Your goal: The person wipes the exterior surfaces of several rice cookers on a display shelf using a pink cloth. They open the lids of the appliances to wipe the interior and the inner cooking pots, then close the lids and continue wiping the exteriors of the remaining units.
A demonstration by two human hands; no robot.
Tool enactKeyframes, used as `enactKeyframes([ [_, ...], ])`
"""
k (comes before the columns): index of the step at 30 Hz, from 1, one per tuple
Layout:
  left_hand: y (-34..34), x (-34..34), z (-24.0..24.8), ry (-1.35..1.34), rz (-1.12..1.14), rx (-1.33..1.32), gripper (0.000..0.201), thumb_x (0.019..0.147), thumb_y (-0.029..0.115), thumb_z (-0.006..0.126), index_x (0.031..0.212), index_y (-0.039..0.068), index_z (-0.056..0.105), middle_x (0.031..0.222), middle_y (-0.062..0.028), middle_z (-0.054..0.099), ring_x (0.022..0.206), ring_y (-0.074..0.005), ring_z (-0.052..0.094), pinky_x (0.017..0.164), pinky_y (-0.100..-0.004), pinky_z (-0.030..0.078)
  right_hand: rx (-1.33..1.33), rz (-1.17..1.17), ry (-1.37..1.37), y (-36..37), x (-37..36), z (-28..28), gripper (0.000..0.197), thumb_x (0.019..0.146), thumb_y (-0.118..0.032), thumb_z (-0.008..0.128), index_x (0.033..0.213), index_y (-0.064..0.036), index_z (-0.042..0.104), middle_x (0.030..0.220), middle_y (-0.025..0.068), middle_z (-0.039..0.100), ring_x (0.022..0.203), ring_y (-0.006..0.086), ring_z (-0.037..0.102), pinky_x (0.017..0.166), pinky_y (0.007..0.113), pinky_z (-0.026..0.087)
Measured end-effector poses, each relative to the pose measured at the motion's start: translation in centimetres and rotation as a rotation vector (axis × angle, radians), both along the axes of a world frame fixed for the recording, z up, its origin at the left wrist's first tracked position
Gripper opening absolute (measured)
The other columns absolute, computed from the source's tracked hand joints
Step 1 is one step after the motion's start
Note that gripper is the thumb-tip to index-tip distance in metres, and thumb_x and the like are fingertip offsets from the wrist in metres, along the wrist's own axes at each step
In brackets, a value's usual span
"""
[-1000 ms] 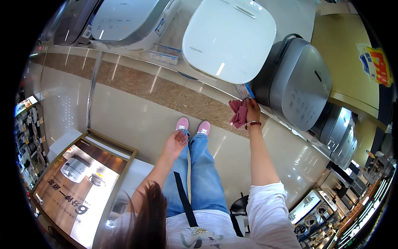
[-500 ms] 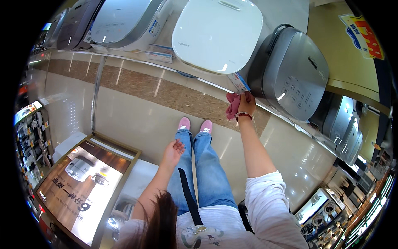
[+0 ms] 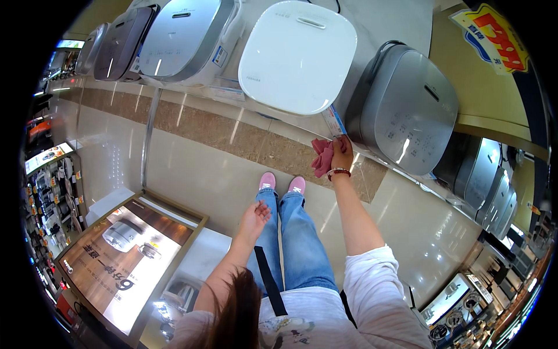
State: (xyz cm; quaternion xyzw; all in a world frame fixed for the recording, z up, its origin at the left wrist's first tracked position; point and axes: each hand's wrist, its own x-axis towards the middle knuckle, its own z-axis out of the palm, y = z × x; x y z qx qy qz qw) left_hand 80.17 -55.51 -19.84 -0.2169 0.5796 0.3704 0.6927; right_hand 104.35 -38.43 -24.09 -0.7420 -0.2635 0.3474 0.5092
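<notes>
My right hand (image 3: 342, 155) reaches forward to the edge of a display counter, its fingers closed round a crumpled dusty-pink cloth (image 3: 323, 156). Just beyond the fingers, a blue-and-white label strip (image 3: 333, 120) sits at the counter edge; whether they touch it I cannot tell. To the right of it stands a silver-grey rice cooker (image 3: 414, 110), and to the left a white rice cooker (image 3: 297, 57) with a rounded square lid. My left hand (image 3: 254, 220) hangs in front of my left thigh, holding nothing, its fingers loosely bent.
More cookers line the counter at the left, among them a pale-blue one (image 3: 181, 41) and a dark brown one (image 3: 122, 46). A framed advertising panel (image 3: 125, 262) stands low at my left. Further cookers (image 3: 485, 174) sit beyond a yellow panel (image 3: 488, 99) at the right.
The whole view has shifted slightly, showing more of the cookers at the far left. My right hand stays at the counter edge with the cloth. My left hand still hangs down.
</notes>
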Motion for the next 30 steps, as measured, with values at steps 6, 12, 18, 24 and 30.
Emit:
enactKeyframes([
  [6, 1.0, 1.3, 0.4, -0.023, -0.032, 0.031, 0.017, 0.086, 0.019, 0.049, 0.096, 0.007, 0.056, 0.078, -0.0035, 0.058, 0.079, -0.0187, 0.056, 0.073, -0.0340, 0.045, -0.031, 0.032, 0.408, 1.4, 0.8, -1.0, 0.019, 0.081, -0.013, 0.058, 0.093, 0.0018, 0.058, 0.083, 0.0030, 0.060, 0.073, 0.0102, 0.052, 0.067, 0.024, 0.042],
  [12, 1.4, 2.5, 0.6, -0.016, -0.070, 0.017, 0.017, 0.086, 0.019, 0.049, 0.096, 0.007, 0.056, 0.078, -0.0030, 0.058, 0.078, -0.0183, 0.057, 0.073, -0.0332, 0.045, -0.102, 0.106, 0.212, -0.5, 1.6, -0.9, 0.016, 0.083, -0.013, 0.056, 0.089, 0.0012, 0.058, 0.074, 0.0026, 0.059, 0.067, 0.0096, 0.050, 0.062, 0.024, 0.041],
  [18, 1.1, 2.9, 0.4, -0.012, -0.111, 0.006, 0.020, 0.086, 0.023, 0.049, 0.096, 0.007, 0.057, 0.082, -0.0035, 0.058, 0.083, -0.0192, 0.056, 0.076, -0.0337, 0.043, -0.122, 0.225, -0.003, -0.6, 2.5, 0.5, 0.018, 0.082, -0.016, 0.056, 0.084, 0.0011, 0.057, 0.068, 0.0049, 0.057, 0.062, 0.0125, 0.048, 0.060, 0.026, 0.041],
  [24, 1.4, 2.6, 0.7, 0.004, -0.125, 0.005, 0.021, 0.087, 0.023, 0.048, 0.097, 0.007, 0.056, 0.081, -0.0034, 0.058, 0.081, -0.0192, 0.056, 0.075, -0.0337, 0.044, -0.172, 0.298, 0.023, 0.4, 2.8, 0.2, 0.018, 0.081, -0.016, 0.057, 0.087, 0.0012, 0.056, 0.070, 0.0056, 0.057, 0.065, 0.0141, 0.049, 0.063, 0.027, 0.041],
  [30, 1.7, 2.5, 1.0, 0.006, -0.102, -0.005, 0.018, 0.086, 0.019, 0.047, 0.095, 0.006, 0.056, 0.080, -0.0039, 0.058, 0.079, -0.0184, 0.056, 0.074, -0.0337, 0.045, -0.027, 0.047, 0.110, -1.0, 1.9, -1.0, 0.032, 0.079, -0.019, 0.061, 0.099, 0.0037, 0.052, 0.087, 0.0092, 0.058, 0.080, 0.0171, 0.053, 0.076, 0.027, 0.042],
])
